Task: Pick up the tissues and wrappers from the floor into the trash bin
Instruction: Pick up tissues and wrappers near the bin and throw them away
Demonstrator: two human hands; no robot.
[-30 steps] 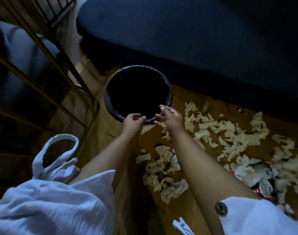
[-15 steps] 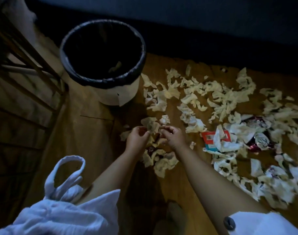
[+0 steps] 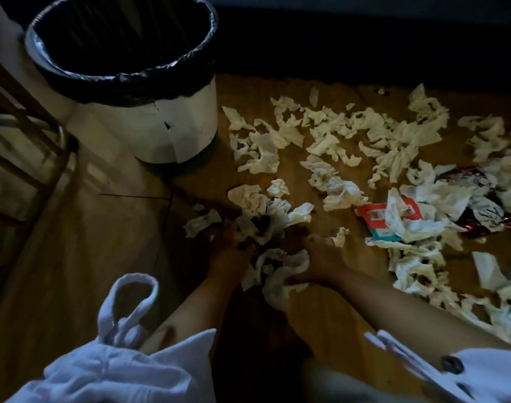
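The wooden floor (image 3: 103, 257) fills most of the view. At upper left on it stands the white trash bin (image 3: 149, 132), upright, its rim wrapped in a black liner (image 3: 126, 85). Crumpled tissues (image 3: 393, 135) lie strewn across the floor from just right of the bin to the right edge. Nearer the person sits a tissue clump (image 3: 274, 216). The left hand (image 3: 234, 251) and right hand (image 3: 321, 257) flank it, both with fingers curled into the paper, gripping it. Among the tissues at right lie 2 wrappers: a red and teal wrapper (image 3: 373, 216) and, beyond it, a dark foil wrapper (image 3: 466, 173).
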